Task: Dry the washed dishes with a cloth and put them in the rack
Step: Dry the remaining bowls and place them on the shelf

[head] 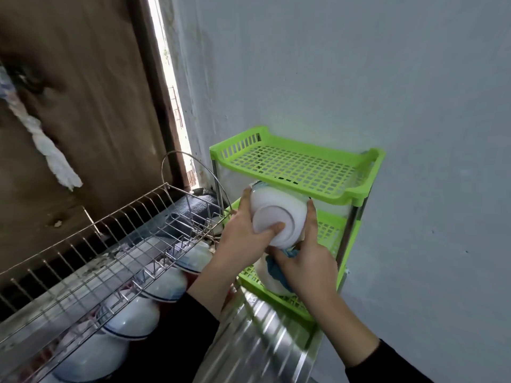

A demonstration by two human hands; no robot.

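White bowl (279, 214) base toward camera, left hand (238, 239) gripping it, right hand (312, 264) clutching blue cloth (276, 273), beside green rack (298, 167).

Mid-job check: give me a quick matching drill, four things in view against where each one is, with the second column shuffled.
Things:
1. white bowl
2. blue cloth
3. blue-rimmed bowls
4. green shelf rack

Places:
A. against the grey wall
B. below the upper tier of the wire rack
C. held between the left hand and the right hand, base toward the camera
D. tucked under the right hand's thumb

Pairs: 1-C, 2-D, 3-B, 4-A
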